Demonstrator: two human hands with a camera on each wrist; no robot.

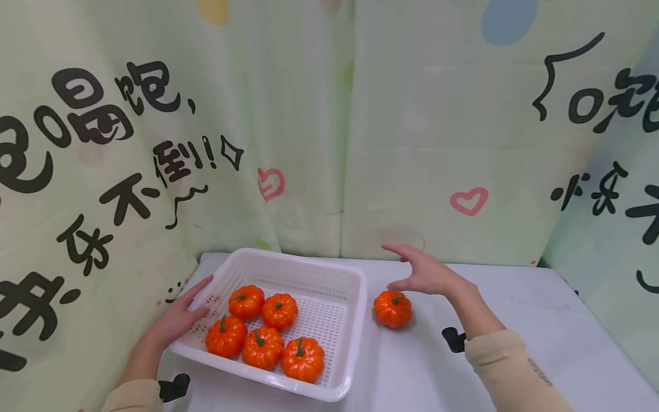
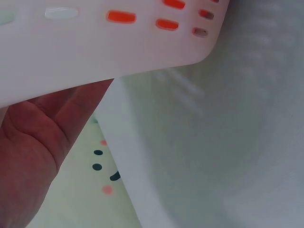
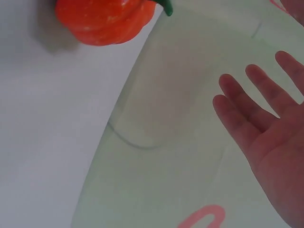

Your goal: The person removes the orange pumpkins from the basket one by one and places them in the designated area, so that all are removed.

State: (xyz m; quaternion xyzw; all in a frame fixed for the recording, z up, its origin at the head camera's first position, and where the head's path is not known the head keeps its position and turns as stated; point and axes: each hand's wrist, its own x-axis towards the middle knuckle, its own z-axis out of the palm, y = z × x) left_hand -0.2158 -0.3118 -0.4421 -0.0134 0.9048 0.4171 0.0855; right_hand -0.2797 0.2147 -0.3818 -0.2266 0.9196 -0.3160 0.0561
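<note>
A white plastic basket [image 1: 332, 392] with slotted walls holds several small orange pumpkins [image 1: 263, 347] with green stems. At its left rim is my left hand [image 1: 177, 320], fingers straight along the edge. From the left wrist view, the palm [image 2: 35, 152] faces the outside of the basket wall [image 2: 95, 57], which hides the fingertips. Right of the basket, a single orange pumpkin [image 1: 393, 309] sits on the white table. My right hand [image 1: 424, 272] hovers just above and behind it, thumb and fingers spread, holding nothing. The right wrist view shows those spread fingers [image 3: 237, 118] apart from the pumpkin [image 3: 107, 21].
The white table [image 1: 504, 320] reaches back to a pale green curtain [image 1: 437, 143] with black lettering and pink hearts. More curtain closes in the left and right sides. Dark straps [image 1: 454, 340] sit at both wrists, by the beige sleeves.
</note>
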